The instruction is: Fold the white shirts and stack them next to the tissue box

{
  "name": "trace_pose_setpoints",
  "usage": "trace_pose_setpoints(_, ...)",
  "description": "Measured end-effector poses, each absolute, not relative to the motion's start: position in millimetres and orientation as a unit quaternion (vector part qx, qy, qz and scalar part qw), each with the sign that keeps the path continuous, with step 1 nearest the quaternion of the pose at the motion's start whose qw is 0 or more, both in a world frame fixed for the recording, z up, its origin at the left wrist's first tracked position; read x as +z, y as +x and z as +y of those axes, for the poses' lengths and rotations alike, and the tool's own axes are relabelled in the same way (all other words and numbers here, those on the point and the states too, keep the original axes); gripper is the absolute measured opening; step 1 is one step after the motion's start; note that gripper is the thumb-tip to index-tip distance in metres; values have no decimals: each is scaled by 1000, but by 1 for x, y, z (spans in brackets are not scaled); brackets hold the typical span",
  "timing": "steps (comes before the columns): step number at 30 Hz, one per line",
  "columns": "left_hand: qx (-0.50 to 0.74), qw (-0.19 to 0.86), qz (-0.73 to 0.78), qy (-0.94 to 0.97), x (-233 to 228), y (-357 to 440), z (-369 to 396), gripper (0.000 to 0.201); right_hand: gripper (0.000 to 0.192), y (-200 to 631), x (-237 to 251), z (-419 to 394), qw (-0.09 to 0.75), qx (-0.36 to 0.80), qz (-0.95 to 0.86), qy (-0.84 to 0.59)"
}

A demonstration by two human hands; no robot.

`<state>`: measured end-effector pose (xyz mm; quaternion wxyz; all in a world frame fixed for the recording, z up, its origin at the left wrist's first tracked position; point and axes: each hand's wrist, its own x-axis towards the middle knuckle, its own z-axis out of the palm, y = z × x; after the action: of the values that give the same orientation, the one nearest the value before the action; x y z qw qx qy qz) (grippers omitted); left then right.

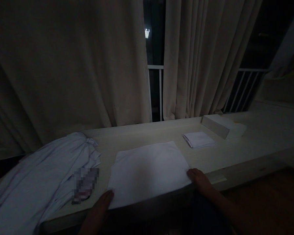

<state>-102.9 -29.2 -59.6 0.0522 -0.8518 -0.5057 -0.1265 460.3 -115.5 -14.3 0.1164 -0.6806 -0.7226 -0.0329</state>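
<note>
A white cloth [149,173] lies spread flat on the tabletop, its near edge at the table's front edge. My left hand [100,207] is at the cloth's near left corner, fingers closed on its edge; the hand is dark and partly cut off by shadow. At the near right corner my right hand [199,179] grips the cloth's edge with its fingers together. Beyond it, to the right, rests a small folded white cloth [199,139]. A heap of loose white cloths [44,176] covers the left end of the table.
A pixelated, unreadable object [85,186] lies between the heap and the spread cloth. Toward the back right stands a white box-like object [221,126] on the pale table [235,155]. Beige curtains [107,65] hang behind, with a dark window and white railing [155,67] between them.
</note>
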Motion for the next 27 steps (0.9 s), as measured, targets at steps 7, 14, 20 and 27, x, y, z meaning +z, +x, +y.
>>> trace_pose_setpoints(7, -181, -7, -513, -839, -57, -100, -33, 53, 35, 473, -27, -116, 145, 5, -715, -684)
trace_pose_setpoints(14, -210, -44, -520, -827, -49, -86, -39, 57, 42, 483, -43, -109, 206, 38, -707, -676)
trace_pose_setpoints(20, -222, -107, -553, -796, -46, -83, -30, 47, 42, 489, -52, -110, 290, 48, -673, -679)
trace_pose_setpoints(27, -226, -126, -586, -768, -41, -84, -26, 48, 34, 486, -47, -109, 360, 62, -688, -627)
